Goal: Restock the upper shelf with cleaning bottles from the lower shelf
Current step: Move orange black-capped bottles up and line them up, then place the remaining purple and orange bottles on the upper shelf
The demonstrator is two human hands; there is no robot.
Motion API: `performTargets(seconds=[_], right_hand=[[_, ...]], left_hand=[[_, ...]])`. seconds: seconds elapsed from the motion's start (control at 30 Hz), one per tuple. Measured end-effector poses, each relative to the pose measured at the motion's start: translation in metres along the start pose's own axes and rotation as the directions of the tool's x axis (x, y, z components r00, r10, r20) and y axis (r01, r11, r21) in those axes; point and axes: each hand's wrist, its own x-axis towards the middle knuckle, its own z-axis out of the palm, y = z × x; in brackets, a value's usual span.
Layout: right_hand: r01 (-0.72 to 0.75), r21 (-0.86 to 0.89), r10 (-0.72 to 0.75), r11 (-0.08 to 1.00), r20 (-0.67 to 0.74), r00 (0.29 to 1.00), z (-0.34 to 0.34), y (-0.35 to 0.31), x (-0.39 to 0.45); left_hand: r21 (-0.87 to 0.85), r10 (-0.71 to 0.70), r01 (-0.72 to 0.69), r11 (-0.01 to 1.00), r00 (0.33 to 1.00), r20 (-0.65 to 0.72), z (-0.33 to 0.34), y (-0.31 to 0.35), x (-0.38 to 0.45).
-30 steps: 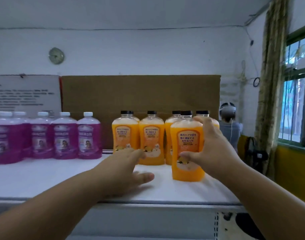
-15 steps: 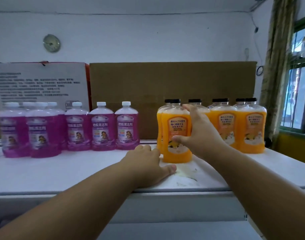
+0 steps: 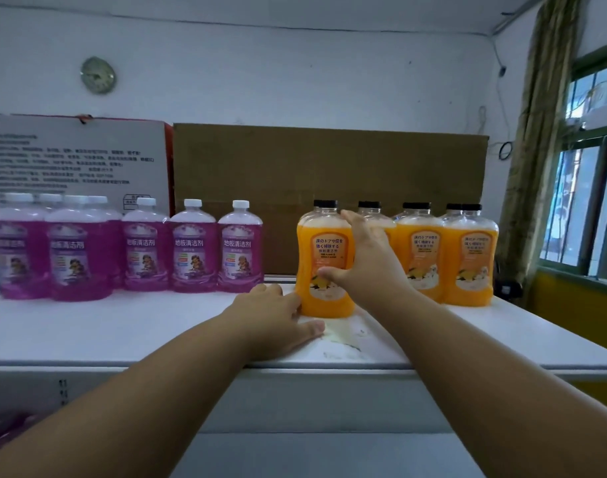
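The orange bottle (image 3: pixel 324 263) stands upright on the white upper shelf (image 3: pixel 123 326), at the left front of the orange group. Its right side is hidden behind the right hand (image 3: pixel 364 260), which grips it with the thumb across the label and the fingers curled round the far side, out of sight. The left hand (image 3: pixel 271 315) lies flat on the shelf, fingers relaxed, its knuckles touching the bottle's lower left edge. More orange bottles (image 3: pixel 467 257) stand just to the right, some covered by the ones in front. Purple bottles (image 3: pixel 192 250) line the left, the farthest blurred. Cardboard (image 3: pixel 329 167) stands behind them.
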Motion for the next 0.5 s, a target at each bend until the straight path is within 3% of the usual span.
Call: performTargets(seconds=[0.33, 0.43, 0.5], right_hand=[[-0.02, 0.016, 0.019, 1.0, 0.087, 0.996, -0.008, -0.004, -0.004], [-0.023, -0.038, 0.026, 0.999, 0.082, 0.996, -0.015, -0.01, -0.016], [0.068, -0.089, -0.068, 0.994, 0.003, 0.998, -0.02, -0.02, -0.03]], left_hand=[[-0.134, -0.1, 0.092, 0.987, 0.993, -0.054, -0.011, 0.009, -0.011], [-0.156, -0.171, 0.145, 0.977, 0.972, -0.163, -0.013, 0.015, -0.027], [-0.209, -0.168, 0.113, 0.971, 0.949, -0.266, -0.012, 0.018, -0.05]])
